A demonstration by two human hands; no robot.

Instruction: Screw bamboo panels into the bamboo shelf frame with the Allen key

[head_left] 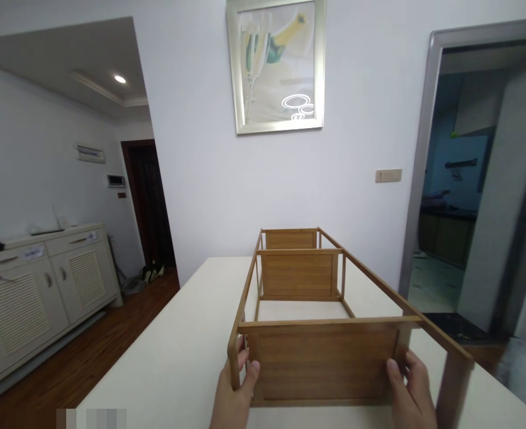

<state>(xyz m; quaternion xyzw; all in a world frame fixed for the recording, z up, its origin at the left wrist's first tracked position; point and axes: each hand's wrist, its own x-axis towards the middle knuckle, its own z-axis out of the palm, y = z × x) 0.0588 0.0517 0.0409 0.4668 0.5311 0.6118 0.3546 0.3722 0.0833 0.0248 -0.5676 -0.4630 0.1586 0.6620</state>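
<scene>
A brown wooden shelf rack (301, 274) lies on its side on a white table (164, 351), stretching away from me toward the wall. Its shelf panels stand upright, joined by slim rails. My left hand (236, 387) grips the left edge of the nearest panel, thumb on the near face and fingers behind, close to the rack's corner rail. On the right edge of that same panel, my right hand (408, 387) is closed the same way, its thumb on the near face. The fingers behind the panel are partly hidden.
The table's far end meets a white wall with a framed picture (277, 65) and a switch plate (388, 176). A white cabinet (43, 298) stands at the left above a wooden floor (124, 339). At the right a doorway frame (417, 161) opens into another room.
</scene>
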